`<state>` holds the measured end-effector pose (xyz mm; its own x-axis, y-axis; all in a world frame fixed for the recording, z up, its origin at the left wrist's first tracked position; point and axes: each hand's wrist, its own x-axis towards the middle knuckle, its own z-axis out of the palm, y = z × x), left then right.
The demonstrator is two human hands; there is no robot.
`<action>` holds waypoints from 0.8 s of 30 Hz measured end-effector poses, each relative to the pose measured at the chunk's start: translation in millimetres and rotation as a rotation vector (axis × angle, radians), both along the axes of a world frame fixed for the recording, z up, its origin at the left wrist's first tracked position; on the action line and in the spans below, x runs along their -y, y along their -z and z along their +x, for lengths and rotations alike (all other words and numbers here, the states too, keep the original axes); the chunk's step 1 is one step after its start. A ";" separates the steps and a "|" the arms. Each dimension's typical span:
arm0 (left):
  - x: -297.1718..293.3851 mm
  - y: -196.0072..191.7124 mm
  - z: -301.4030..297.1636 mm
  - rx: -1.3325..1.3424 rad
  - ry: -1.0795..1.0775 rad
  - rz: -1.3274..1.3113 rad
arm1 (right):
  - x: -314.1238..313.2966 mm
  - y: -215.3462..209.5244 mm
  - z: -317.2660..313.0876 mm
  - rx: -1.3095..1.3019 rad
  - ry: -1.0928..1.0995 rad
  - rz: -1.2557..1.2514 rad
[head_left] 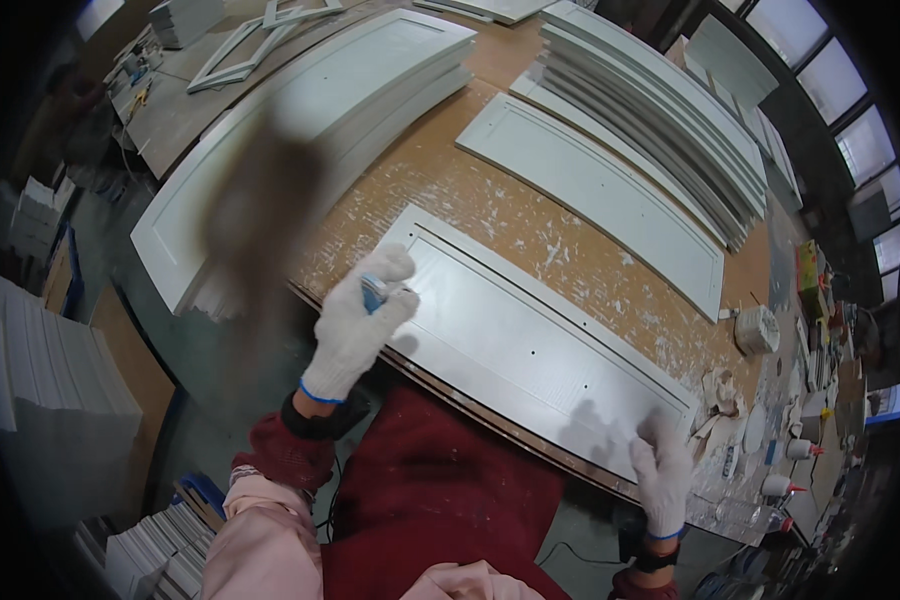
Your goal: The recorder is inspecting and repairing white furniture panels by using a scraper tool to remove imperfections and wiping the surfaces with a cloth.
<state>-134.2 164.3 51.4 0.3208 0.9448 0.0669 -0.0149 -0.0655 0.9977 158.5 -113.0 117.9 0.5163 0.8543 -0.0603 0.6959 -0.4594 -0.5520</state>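
My white-gloved left hand (348,328) is bent into a grip, thumb (400,308) on its right side. Behind it, my left wrist (320,404) leads into a slanting forearm (288,450). Well to its right, my white-gloved right hand (662,475) points forward, fingers (658,434) loose and blurred.

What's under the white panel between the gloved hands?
Brown, white-flecked tabletop shows beyond the far edge of the white panel. Whatever lies directly beneath is covered, so I can't tell whether anything sits between the two.
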 end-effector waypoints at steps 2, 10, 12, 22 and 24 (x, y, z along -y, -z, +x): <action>12.0 7.9 14.2 0.197 0.141 -0.210 | -56.8 5.0 -29.7 -0.191 -0.194 0.143; 47.9 11.7 79.1 0.448 0.334 -0.629 | -187.9 33.7 -83.4 -0.239 -0.637 0.378; 38.1 19.2 81.5 0.436 0.294 -0.618 | -198.0 33.7 -82.9 -0.214 -0.630 0.316; -24.7 -8.8 75.7 -0.455 0.231 0.427 | -317.8 -4.6 1.5 -0.374 -0.469 0.305; -36.9 -1.4 60.6 -0.776 0.181 0.617 | -366.7 -16.9 21.9 -0.407 -0.336 0.292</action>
